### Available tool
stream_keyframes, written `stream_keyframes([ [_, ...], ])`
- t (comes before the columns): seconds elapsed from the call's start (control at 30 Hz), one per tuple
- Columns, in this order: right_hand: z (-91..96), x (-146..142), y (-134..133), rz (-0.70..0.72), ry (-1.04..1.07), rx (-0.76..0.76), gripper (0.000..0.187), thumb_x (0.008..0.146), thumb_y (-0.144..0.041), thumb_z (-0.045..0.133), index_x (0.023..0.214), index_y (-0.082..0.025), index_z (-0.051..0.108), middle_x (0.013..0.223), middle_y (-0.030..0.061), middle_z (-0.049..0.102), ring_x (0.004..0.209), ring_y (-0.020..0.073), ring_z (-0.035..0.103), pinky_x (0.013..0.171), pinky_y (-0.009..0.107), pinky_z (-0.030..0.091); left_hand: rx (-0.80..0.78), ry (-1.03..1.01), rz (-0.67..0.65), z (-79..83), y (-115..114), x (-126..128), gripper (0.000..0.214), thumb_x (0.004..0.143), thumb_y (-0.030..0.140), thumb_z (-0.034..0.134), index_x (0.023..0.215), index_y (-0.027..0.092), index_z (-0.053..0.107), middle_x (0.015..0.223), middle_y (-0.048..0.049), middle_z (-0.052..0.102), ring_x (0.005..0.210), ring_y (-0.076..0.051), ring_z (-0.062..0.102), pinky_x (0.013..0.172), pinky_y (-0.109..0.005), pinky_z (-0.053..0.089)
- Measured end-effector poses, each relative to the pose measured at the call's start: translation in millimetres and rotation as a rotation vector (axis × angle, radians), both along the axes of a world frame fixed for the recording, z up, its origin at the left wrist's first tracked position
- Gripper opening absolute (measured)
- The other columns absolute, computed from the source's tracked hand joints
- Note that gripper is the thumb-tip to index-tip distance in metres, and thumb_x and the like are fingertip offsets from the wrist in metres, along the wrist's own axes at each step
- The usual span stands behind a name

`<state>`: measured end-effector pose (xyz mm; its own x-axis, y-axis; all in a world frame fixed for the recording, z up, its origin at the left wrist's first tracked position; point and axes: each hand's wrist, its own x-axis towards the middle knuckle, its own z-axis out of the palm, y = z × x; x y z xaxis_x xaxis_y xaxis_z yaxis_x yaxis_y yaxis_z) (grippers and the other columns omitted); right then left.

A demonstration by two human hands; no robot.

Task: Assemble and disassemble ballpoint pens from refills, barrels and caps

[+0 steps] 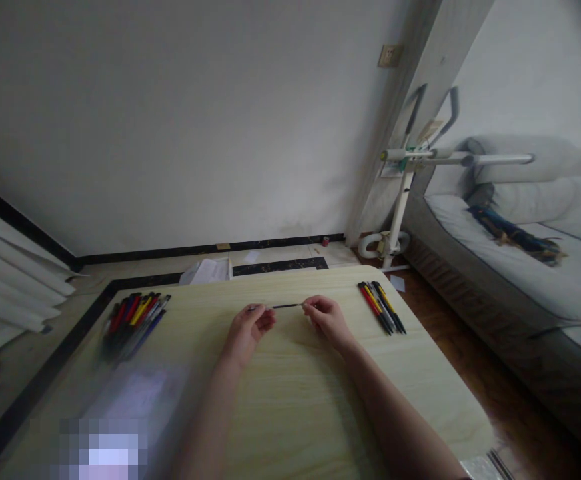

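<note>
Between my two hands stretches a thin dark rod that looks like a pen refill [286,306], held level just above the wooden table [290,400]. My left hand [251,325] pinches its left end between thumb and fingers, with a small dark tip showing past the thumb. At the right end, the fingertips of my right hand [326,321] are closed on it. To the right lies a neat row of several pens [381,307] in red, yellow, grey and black. A larger loose pile of pens [137,320] sits at the table's left side.
A lit, partly pixelated surface [135,393] is at the table's lower left. Beyond the far edge are a white box with papers [207,271] and the wall. White exercise equipment [397,213] and a grey sofa [520,267] stand right; a white curtain [10,273] hangs left.
</note>
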<state>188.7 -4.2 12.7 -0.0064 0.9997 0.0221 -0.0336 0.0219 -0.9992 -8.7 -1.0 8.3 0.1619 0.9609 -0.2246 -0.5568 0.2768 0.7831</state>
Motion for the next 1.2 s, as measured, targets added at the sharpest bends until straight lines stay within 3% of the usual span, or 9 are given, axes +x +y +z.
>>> stream_keyframes([
  [0.43, 3.6, 3.0, 0.6, -0.010, 0.018, -0.019, 0.024, 0.069, -0.037, 0.058, 0.082, -0.017, 0.058, 0.061, -0.0025, 0.052, 0.041, 0.0060, 0.037, 0.036, 0.019, 0.028, -0.067, -0.072, 0.031, 4.0, 0.9, -2.5, 0.013, 0.067, 0.021, 0.065, 0.076, 0.015, 0.058, 0.072, -0.0039, 0.066, 0.065, -0.013, 0.061, 0.061, -0.025, 0.047],
  [0.63, 2.7, 15.4, 3.3, -0.113, -0.402, 0.163, 0.019, 0.074, -0.032, 0.051, 0.082, -0.017, 0.060, 0.058, -0.0016, 0.052, 0.051, 0.0104, 0.044, 0.048, 0.021, 0.033, -0.086, -0.100, 0.037, 2.0, 1.8, -4.4, 0.012, 0.069, 0.020, 0.064, 0.078, 0.014, 0.059, 0.073, -0.0041, 0.066, 0.065, -0.013, 0.061, 0.060, -0.025, 0.047],
  [0.87, 5.7, 15.9, -3.9, 0.023, -0.914, 0.155, 0.024, 0.072, -0.029, 0.054, 0.094, -0.023, 0.058, 0.060, -0.0024, 0.057, 0.055, 0.0120, 0.050, 0.053, 0.023, 0.032, -0.084, -0.118, 0.039, 0.5, 2.2, -5.2, 0.011, 0.070, 0.020, 0.063, 0.078, 0.014, 0.059, 0.073, -0.0041, 0.066, 0.064, -0.012, 0.060, 0.059, -0.024, 0.047],
  [1.2, 3.6, 11.9, -4.0, -0.006, -1.014, 0.140, 0.026, 0.071, -0.026, 0.055, 0.096, -0.023, 0.060, 0.066, -0.0003, 0.061, 0.060, 0.0129, 0.053, 0.056, 0.023, 0.033, -0.083, -0.114, 0.038, 1.6, 2.0, -5.1, 0.013, 0.069, 0.020, 0.063, 0.080, 0.013, 0.060, 0.072, -0.0042, 0.065, 0.064, -0.012, 0.060, 0.059, -0.023, 0.047],
])
